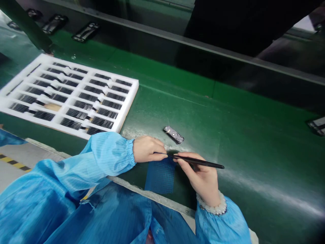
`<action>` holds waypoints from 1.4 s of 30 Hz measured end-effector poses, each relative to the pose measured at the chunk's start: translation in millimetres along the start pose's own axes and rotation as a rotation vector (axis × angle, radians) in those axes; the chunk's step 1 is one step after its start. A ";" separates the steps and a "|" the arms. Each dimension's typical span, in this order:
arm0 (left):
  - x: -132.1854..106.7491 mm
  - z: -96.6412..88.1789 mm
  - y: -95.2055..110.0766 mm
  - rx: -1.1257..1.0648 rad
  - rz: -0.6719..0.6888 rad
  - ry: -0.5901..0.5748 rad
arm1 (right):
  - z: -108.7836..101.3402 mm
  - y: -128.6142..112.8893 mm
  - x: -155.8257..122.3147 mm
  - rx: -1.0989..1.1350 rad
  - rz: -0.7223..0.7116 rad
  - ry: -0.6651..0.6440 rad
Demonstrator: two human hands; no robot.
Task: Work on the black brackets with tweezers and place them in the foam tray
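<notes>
My right hand [200, 176] grips a pair of black tweezers [207, 162], whose handle end points right. Their tips meet the fingertips of my left hand [149, 149]. The left fingers are pinched on a thin dark piece, seen almost edge-on and too small to name. Under both hands lies a blue sheet [159, 178] covered in a grid of small marks or pieces. Just beyond the fingers rests a small stack of narrow circuit boards [174, 134], slightly fanned on the green bench.
To the left, a white foam tray [130, 100] holds rows of dark slim parts in its slots. Black phone-like frames [85, 32] sit on the far-left strip, and another frame [318, 125] at the right edge. The green bench mat [254, 135] ends at a pale front edge.
</notes>
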State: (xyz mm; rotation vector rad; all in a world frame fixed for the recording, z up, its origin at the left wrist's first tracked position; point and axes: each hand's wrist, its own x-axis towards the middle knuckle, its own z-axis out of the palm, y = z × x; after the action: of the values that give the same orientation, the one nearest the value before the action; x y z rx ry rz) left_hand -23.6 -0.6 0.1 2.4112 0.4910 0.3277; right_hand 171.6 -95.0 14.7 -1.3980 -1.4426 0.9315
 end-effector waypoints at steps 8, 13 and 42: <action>4.8 -9.8 0.1 0.104 0.018 0.133 | -8.7 4.8 6.7 0.071 0.191 0.191; 10.4 -12.9 -0.9 0.302 0.077 0.116 | -12.7 18.3 27.1 0.224 0.301 0.381; 8.0 -2.9 11.9 0.375 0.018 0.111 | -6.6 23.2 31.0 0.159 0.326 0.356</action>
State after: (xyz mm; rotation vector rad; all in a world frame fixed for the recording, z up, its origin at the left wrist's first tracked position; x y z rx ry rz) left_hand -14.3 -4.2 10.8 2.7723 0.6270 0.4092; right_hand 186.5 -62.8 -2.1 -1.6109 -0.8744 0.9173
